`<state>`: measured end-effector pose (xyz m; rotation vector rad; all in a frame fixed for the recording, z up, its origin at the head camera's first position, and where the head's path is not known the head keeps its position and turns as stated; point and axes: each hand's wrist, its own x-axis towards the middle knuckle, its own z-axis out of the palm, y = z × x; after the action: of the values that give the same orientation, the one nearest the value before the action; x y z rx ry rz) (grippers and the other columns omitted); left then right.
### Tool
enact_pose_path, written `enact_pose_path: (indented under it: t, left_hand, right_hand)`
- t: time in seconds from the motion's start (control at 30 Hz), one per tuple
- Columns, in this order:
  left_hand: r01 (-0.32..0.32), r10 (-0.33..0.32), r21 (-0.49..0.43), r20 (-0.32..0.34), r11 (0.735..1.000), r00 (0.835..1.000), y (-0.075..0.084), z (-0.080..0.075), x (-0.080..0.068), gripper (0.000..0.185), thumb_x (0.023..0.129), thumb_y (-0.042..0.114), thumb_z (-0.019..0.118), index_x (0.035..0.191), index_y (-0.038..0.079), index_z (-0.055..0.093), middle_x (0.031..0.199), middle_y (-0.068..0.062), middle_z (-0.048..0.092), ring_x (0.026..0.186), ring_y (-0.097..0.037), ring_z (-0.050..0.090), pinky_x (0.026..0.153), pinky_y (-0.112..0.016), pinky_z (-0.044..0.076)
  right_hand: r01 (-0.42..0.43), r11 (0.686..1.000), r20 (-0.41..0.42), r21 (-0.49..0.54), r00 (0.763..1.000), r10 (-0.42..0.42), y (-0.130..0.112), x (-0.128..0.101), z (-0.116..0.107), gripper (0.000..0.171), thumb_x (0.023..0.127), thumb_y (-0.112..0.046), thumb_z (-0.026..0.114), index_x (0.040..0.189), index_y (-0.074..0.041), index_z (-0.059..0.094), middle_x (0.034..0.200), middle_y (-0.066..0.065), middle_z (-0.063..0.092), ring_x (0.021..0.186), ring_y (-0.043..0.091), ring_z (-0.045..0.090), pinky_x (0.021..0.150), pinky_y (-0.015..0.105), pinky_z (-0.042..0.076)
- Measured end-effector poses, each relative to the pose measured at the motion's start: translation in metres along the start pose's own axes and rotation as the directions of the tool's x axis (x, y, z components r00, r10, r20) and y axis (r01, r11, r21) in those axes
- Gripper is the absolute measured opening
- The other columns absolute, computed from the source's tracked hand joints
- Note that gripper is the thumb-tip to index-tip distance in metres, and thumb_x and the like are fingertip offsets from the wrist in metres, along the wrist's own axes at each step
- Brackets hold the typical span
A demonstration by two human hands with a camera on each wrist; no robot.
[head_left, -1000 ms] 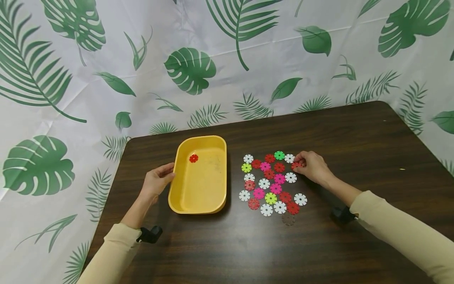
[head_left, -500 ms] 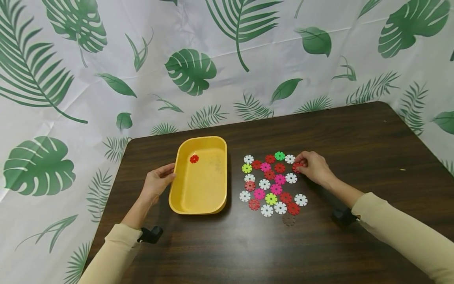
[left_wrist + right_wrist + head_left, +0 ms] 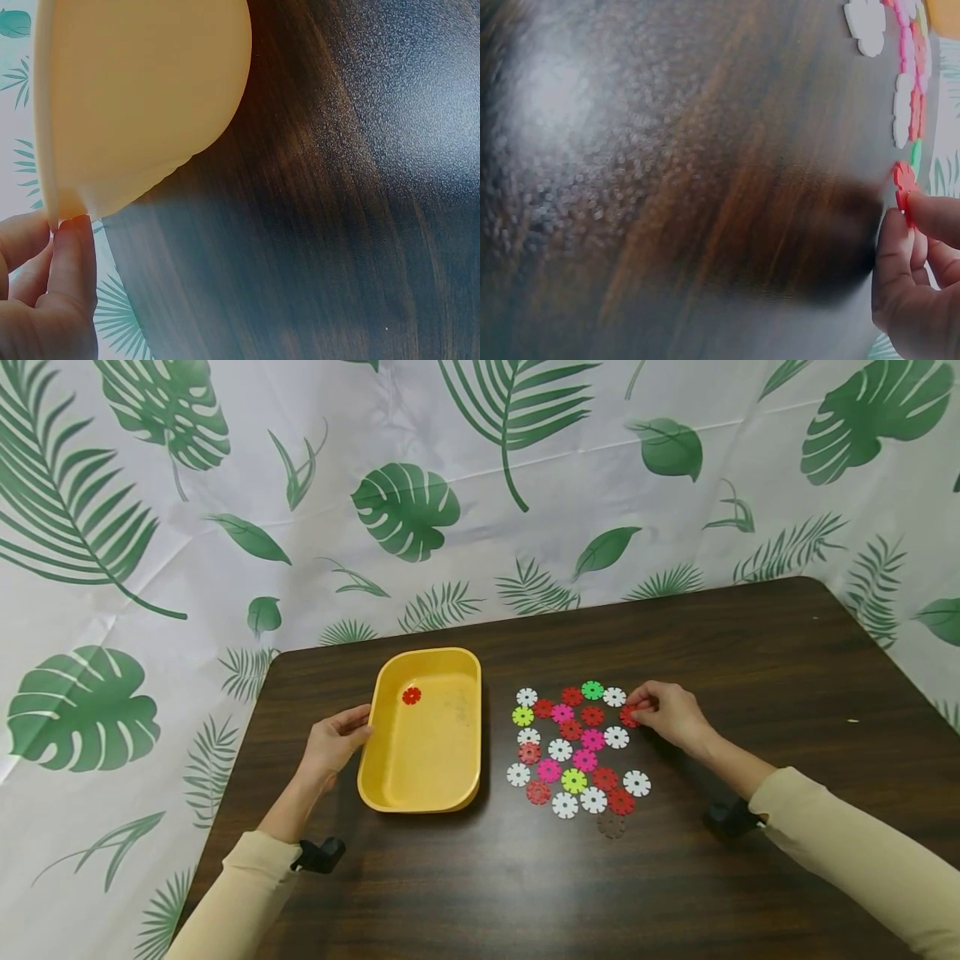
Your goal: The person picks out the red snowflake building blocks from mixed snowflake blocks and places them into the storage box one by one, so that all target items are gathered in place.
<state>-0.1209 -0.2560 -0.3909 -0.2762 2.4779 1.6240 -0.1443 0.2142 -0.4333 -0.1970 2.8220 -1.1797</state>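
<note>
A yellow plastic tub (image 3: 427, 752) stands on the left half of the table, with one red notched disc (image 3: 411, 695) inside near its back. My left hand (image 3: 335, 745) pinches the tub's left rim between thumb and fingers, as the left wrist view also shows. At the right side of a spread of notched discs, my right hand (image 3: 670, 714) pinches a red notched disc (image 3: 904, 180) between thumb and fingertips, close over the table. White, red, pink, yellow-green and green discs lie flat between tub and hand, among them a green disc (image 3: 592, 691) at the back.
The dark wood-grain table (image 3: 525, 893) reaches back to a white cloth (image 3: 300, 410) printed with green leaves. A dark brown disc (image 3: 611, 824) lies at the front of the spread. A small yellowish scrap (image 3: 852, 721) is on the table at the right.
My right hand shifts very slightly to the right with the red disc still pinched. The left hand stays on the tub's rim, and the other discs lie as before.
</note>
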Motion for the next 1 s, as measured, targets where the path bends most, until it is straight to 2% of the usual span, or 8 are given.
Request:
enact_pose_path:
  t: [0.2,0.43,0.57,0.7,0.9,1.0]
  left_hand:
    - [0.0,0.0,-0.007,0.002,1.0,1.0,0.0,0.0,0.0,0.043,0.093,0.0,0.053,0.136,-0.006,0.046,0.13,-0.028,0.051,0.112,-0.03,0.053,0.085,-0.016,0.051]
    - [-0.011,0.011,-0.006,0.001,1.0,1.0,-0.001,0.0,-0.001,0.043,0.093,0.0,0.054,0.135,-0.005,0.046,0.128,-0.028,0.052,0.106,-0.021,0.057,0.082,-0.014,0.051]
    - [-0.012,0.012,-0.01,0.0,1.0,1.0,-0.003,-0.001,0.0,0.042,0.093,0.001,0.054,0.135,-0.005,0.047,0.128,-0.028,0.052,0.103,-0.017,0.058,0.081,-0.013,0.051]
    - [-0.014,0.014,-0.012,-0.002,1.0,1.0,-0.003,-0.001,0.0,0.042,0.093,0.0,0.054,0.135,-0.005,0.047,0.128,-0.028,0.052,0.105,-0.021,0.058,0.081,-0.014,0.051]
    - [-0.012,0.012,-0.012,0.0,1.0,1.0,-0.003,-0.001,0.0,0.043,0.093,0.001,0.054,0.135,-0.004,0.047,0.128,-0.027,0.052,0.106,-0.022,0.057,0.083,-0.015,0.051]
    - [-0.012,0.012,-0.012,0.001,1.0,1.0,-0.001,-0.001,0.0,0.043,0.093,0.001,0.054,0.135,-0.004,0.047,0.128,-0.027,0.052,0.107,-0.023,0.057,0.082,-0.014,0.051]
  right_hand:
    - [-0.05,0.996,0.042,0.072,0.998,0.047,-0.001,-0.002,-0.003,0.016,0.084,0.001,0.066,0.098,0.007,0.063,0.086,0.017,0.064,0.072,0.017,0.058,0.058,0.021,0.05]
    - [-0.033,0.987,0.042,0.159,0.999,0.027,-0.017,0.004,-0.002,0.018,0.086,-0.003,0.065,0.101,0.007,0.062,0.089,0.019,0.065,0.073,0.016,0.061,0.065,0.029,0.056]
    - [-0.017,0.97,0.045,0.241,0.999,0.006,-0.035,0.013,0.001,0.017,0.088,-0.002,0.063,0.102,0.008,0.062,0.092,0.021,0.064,0.073,0.014,0.062,0.071,0.037,0.058]
    - [-0.024,0.946,0.056,0.323,0.998,0.006,-0.056,0.023,0.007,0.018,0.089,-0.002,0.062,0.104,0.008,0.062,0.094,0.021,0.064,0.074,0.015,0.062,0.072,0.037,0.058]
    - [-0.064,0.908,0.085,0.413,0.996,0.031,-0.094,0.038,0.019,0.02,0.09,-0.006,0.062,0.107,0.004,0.062,0.09,0.011,0.062,0.075,0.018,0.06,0.069,0.029,0.057]
    - [-0.087,0.875,0.106,0.477,0.994,0.041,-0.115,0.044,0.028,0.019,0.09,-0.005,0.062,0.106,0.004,0.062,0.091,0.01,0.06,0.077,0.016,0.06,0.07,0.025,0.057]
